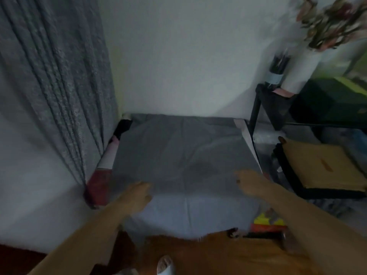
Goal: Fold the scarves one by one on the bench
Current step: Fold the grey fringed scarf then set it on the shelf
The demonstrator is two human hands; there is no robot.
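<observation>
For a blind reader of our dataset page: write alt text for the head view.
A grey scarf lies spread flat over a bench, and the person's left hand and right hand reach onto its near part, fingers blurred. A grey curtain hangs to the left, and a black shelf with a tan cushion stands to the right.

Scarf [184, 155]: matt grey cloth, smooth, faint creases. Curtain [53, 80], 10 o'clock: rough textured grey fabric. Rack [256, 108], 2 o'clock: black, metal-looking. Wall [178, 56]: matt white.
</observation>
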